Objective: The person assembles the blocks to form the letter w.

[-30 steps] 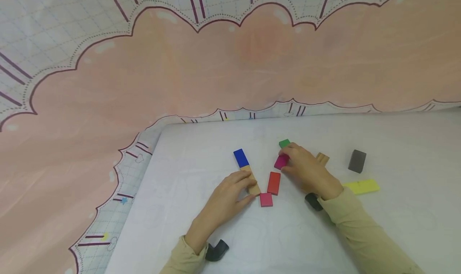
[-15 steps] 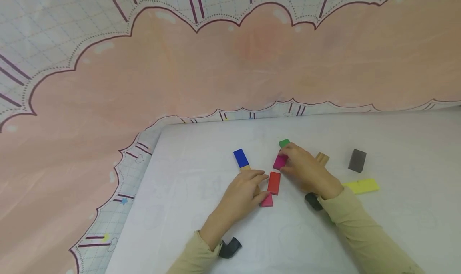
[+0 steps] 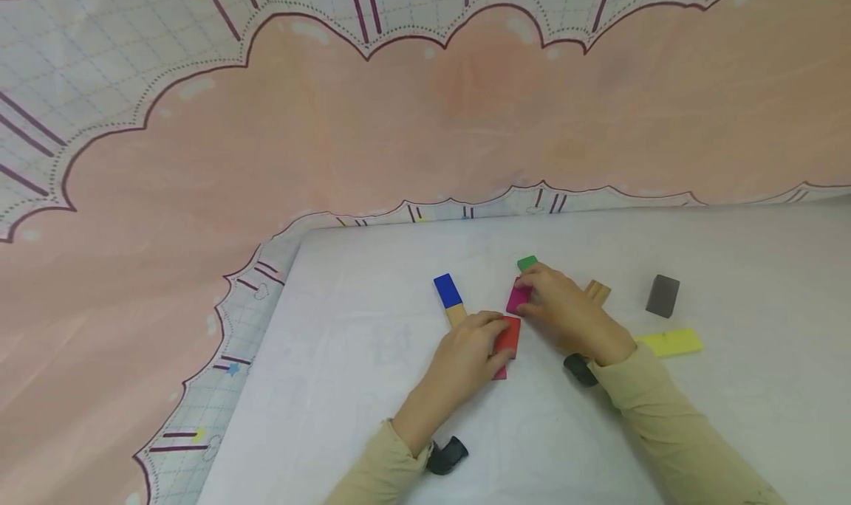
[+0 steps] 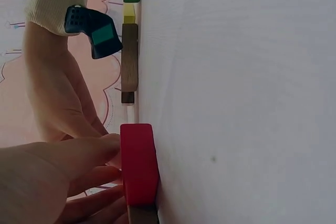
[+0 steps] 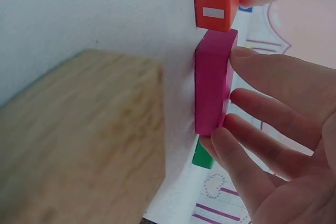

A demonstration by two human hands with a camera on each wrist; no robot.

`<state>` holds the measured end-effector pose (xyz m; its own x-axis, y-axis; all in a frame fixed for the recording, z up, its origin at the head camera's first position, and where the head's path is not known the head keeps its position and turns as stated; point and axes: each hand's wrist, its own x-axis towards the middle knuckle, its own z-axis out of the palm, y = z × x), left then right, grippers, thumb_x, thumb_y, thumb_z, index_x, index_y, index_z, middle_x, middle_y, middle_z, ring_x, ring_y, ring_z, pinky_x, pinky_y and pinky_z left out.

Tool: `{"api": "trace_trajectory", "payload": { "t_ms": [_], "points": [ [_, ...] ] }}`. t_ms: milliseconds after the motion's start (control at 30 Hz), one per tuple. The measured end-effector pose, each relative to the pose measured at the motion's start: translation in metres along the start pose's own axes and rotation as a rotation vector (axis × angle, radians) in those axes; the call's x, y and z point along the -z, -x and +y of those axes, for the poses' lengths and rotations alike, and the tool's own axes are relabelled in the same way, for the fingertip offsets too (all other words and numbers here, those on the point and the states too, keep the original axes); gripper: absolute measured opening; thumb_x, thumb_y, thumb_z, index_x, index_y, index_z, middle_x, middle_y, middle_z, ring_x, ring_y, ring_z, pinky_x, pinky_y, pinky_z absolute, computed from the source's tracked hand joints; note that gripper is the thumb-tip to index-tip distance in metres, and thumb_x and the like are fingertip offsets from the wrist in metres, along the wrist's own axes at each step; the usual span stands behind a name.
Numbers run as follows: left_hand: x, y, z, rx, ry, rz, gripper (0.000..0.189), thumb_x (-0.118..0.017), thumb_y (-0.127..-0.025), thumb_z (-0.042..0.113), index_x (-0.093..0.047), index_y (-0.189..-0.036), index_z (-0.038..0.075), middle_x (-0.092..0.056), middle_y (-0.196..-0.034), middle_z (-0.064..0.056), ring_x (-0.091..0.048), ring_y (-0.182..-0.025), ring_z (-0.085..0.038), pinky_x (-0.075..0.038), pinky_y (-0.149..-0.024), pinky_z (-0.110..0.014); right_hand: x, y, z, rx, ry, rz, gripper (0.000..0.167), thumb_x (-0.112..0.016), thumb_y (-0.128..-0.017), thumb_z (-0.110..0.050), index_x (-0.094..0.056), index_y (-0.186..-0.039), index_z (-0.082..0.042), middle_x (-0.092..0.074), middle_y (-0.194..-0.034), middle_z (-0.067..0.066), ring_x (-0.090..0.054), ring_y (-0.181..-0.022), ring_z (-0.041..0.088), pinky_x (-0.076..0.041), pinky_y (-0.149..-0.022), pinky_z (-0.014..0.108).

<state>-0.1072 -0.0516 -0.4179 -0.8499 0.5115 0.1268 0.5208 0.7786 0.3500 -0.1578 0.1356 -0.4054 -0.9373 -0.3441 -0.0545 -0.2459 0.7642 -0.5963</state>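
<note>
My left hand [image 3: 465, 350] holds a red block [image 3: 510, 337], with a finger at its far end and the thumb near its front end. White rectangles mark the red block's side in the right wrist view. With its thumb and fingertips, my right hand [image 3: 572, 309] pinches a magenta block [image 5: 215, 82] just beyond the red one. A green block [image 3: 527, 262] lies behind the magenta block. Partly covered by my left hand are a pink block [image 3: 501, 373] and a tan block [image 3: 456, 314]. A blue block [image 3: 448, 290] lies at the tan block's far end.
Right of my right hand lie a wooden block [image 3: 600, 291], a yellow block [image 3: 671, 342] and a dark grey block [image 3: 662, 296]. Black wrist cameras [image 3: 448, 456] sit at both sleeves. A patterned peach cloth [image 3: 425, 128] hangs behind the white table [image 3: 359, 387].
My left hand has moved right from the tan block, past the pink block, to the red block. My right hand stays at the magenta block, which has shifted slightly left.
</note>
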Motion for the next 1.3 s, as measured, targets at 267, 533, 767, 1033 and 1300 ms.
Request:
{"api": "trace_trajectory", "payload": {
  "t_ms": [267, 533, 767, 1033, 1300],
  "points": [
    [-0.0041, -0.0028, 0.0009, 0.009, 0.001, -0.018, 0.037, -0.076, -0.088, 0.025, -0.072, -0.120, 0.007, -0.065, -0.129, -0.005, -0.063, -0.115, -0.018, -0.054, -0.095, -0.030, 0.0010, 0.0010, -0.0005, 0.009, 0.000, 0.002, 0.031, -0.076, -0.086, -0.006, -0.067, -0.115, 0.004, -0.059, -0.124, 0.020, -0.059, -0.112, 0.034, -0.052, -0.098, 0.048],
    [-0.0058, -0.0035, 0.0000, 0.010, -0.013, -0.029, 0.037, -0.076, -0.089, 0.026, -0.072, -0.120, 0.007, -0.064, -0.131, -0.005, -0.062, -0.117, -0.017, -0.054, -0.097, -0.029, -0.0008, -0.0010, 0.0011, 0.059, -0.002, 0.012, 0.030, -0.076, -0.086, -0.005, -0.068, -0.113, 0.005, -0.061, -0.120, 0.020, -0.060, -0.111, 0.034, -0.051, -0.099, 0.049],
    [-0.0059, -0.0038, -0.0008, 0.013, -0.016, -0.040, 0.039, -0.076, -0.089, 0.028, -0.071, -0.122, 0.007, -0.063, -0.133, -0.005, -0.062, -0.119, -0.018, -0.054, -0.097, -0.029, -0.0027, -0.0010, -0.0001, 0.060, 0.005, 0.011, 0.029, -0.076, -0.086, -0.005, -0.068, -0.113, 0.004, -0.062, -0.119, 0.019, -0.060, -0.112, 0.035, -0.051, -0.100, 0.050],
    [-0.0077, -0.0043, -0.0034, 0.012, -0.010, -0.050, 0.040, -0.075, -0.090, 0.029, -0.070, -0.124, 0.008, -0.061, -0.136, -0.005, -0.060, -0.123, -0.019, -0.052, -0.100, -0.031, -0.0022, 0.0025, -0.0020, 0.061, -0.005, 0.000, 0.027, -0.075, -0.087, -0.006, -0.068, -0.112, 0.002, -0.062, -0.116, 0.016, -0.059, -0.111, 0.033, -0.050, -0.101, 0.051],
    [-0.0077, -0.0050, -0.0036, 0.018, 0.007, -0.062, 0.041, -0.075, -0.090, 0.028, -0.069, -0.125, 0.008, -0.061, -0.137, -0.005, -0.059, -0.124, -0.019, -0.051, -0.101, -0.032, -0.0030, 0.0035, -0.0012, 0.061, -0.005, -0.002, 0.029, -0.075, -0.088, -0.007, -0.068, -0.114, 0.001, -0.063, -0.119, 0.016, -0.059, -0.115, 0.035, -0.048, -0.103, 0.052]
  ]
}}
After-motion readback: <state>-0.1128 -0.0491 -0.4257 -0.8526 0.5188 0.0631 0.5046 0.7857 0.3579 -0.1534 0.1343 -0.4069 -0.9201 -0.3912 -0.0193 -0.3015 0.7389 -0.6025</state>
